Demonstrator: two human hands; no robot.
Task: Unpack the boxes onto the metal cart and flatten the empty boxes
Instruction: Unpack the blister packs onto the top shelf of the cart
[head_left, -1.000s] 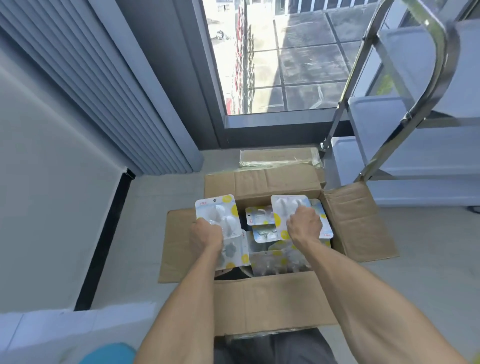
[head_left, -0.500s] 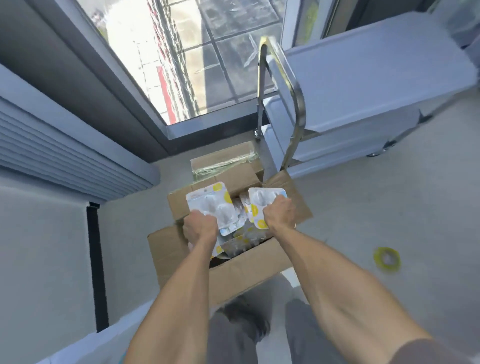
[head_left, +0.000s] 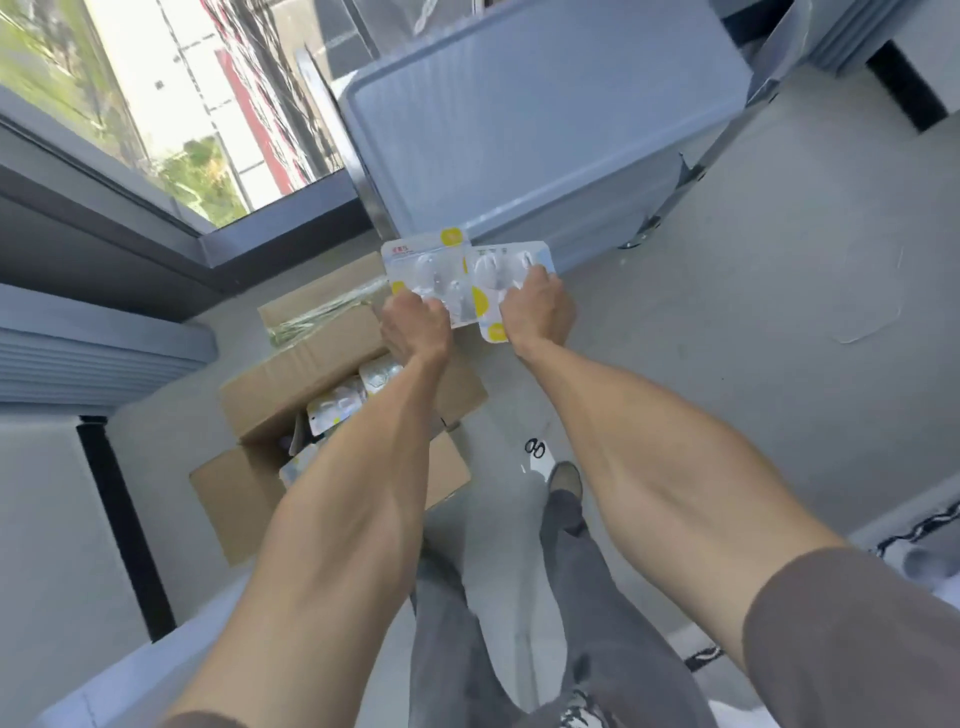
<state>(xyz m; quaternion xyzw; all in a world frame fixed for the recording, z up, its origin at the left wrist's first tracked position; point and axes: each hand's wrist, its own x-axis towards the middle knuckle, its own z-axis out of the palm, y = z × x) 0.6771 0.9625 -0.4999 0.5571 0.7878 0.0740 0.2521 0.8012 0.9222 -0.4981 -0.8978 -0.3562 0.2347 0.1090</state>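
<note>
Hands, left (head_left: 415, 325) and right (head_left: 537, 312), each grip a blister pack (head_left: 428, 273) (head_left: 506, 275), long axes pointing toward the cart (head_left: 545, 119).

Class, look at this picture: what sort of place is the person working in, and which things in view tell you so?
Probably an upper-floor stockroom or back room. A metal cart stands beside an open cardboard box of blister packs on a bare floor, and a floor-level window looks down on buildings and trees.

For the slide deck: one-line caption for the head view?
Left hand and right hand each carry a blister pack from the open box toward the cart.
</note>
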